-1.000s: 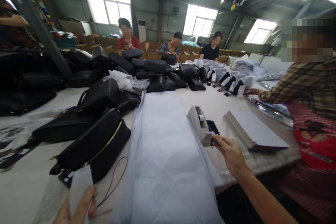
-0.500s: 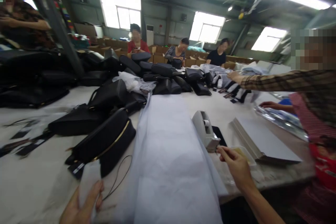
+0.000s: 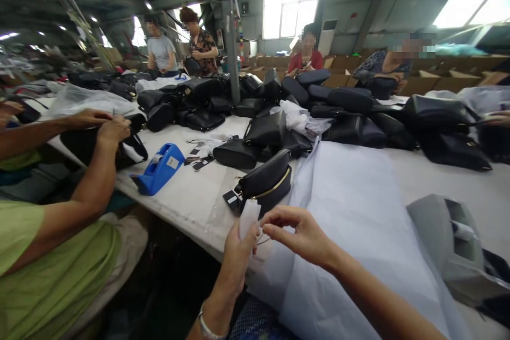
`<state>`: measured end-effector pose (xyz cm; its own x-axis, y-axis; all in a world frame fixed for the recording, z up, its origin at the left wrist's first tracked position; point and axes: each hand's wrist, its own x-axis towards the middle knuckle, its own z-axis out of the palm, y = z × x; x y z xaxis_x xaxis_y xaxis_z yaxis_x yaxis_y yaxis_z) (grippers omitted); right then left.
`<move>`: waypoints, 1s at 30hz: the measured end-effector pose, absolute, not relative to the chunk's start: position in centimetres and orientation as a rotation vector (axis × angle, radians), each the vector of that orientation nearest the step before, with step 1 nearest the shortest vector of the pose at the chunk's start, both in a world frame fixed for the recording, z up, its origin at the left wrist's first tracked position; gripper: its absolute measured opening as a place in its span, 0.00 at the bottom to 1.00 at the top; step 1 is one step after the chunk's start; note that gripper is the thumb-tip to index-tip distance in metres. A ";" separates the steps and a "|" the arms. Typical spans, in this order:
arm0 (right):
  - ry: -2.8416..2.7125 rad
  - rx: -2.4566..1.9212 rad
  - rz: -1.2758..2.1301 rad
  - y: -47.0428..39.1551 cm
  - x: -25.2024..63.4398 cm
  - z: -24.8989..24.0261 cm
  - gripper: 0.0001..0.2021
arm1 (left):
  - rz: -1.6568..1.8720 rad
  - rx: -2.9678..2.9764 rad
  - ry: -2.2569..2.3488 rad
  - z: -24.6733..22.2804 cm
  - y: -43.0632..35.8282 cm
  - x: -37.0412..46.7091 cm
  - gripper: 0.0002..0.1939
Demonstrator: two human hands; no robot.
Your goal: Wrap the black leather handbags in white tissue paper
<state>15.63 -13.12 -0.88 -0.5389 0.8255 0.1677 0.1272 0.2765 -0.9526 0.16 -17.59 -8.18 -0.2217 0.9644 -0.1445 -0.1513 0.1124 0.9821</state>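
My left hand [image 3: 237, 255] is closed around a narrow folded piece of white paper [image 3: 249, 217], held upright over the table's front edge. My right hand [image 3: 308, 236] is right beside it, thumb and forefinger drawn together near the left fingertips. Whatever lies between those right fingers is too small to make out. Just behind the paper sits a black bag [image 3: 266, 183] with a gold zipper, and a black tag [image 3: 231, 200] lies at its left end. A thin dark cord [image 3: 263, 240] shows under my right fingers.
Large white paper sheets [image 3: 353, 186] cover the table to the right, with a grey tape dispenser [image 3: 432, 223] beside them. A blue tape dispenser [image 3: 161, 167] stands left, near a co-worker's arms [image 3: 99, 143]. Black bags [image 3: 350, 98] are piled across the back; several people work beyond.
My right hand has gone from the grey tape dispenser over to my left hand. The view has swung left, bringing in the blue dispenser and the co-worker in green. My left hand still holds the paper.
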 end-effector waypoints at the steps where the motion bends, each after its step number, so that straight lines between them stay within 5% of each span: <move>1: -1.880 -0.850 1.324 -12.5 14.9 -1.5 0.12 | 1.339 0.886 1.316 -8.2 -17.6 0.1 0.20; 10: -2.001 -1.278 1.070 -8.9 13.0 -5.5 0.13 | 1.286 0.862 1.334 -8.8 -17.5 -0.4 0.20; 16: -1.967 -1.106 1.414 -8.2 13.7 -5.5 0.11 | 1.292 0.785 1.144 -8.1 -17.8 -1.0 0.18; 30: -1.819 -1.132 1.276 -9.2 11.9 -6.1 0.11 | 1.202 0.666 1.054 -7.0 -17.8 -0.7 0.17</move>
<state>11.85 -9.22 -6.13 -0.4270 0.9040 0.0228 0.2864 0.1591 -0.9448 -0.73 -17.81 -7.04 0.0117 0.9566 -0.2913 -0.4136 0.2698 0.8696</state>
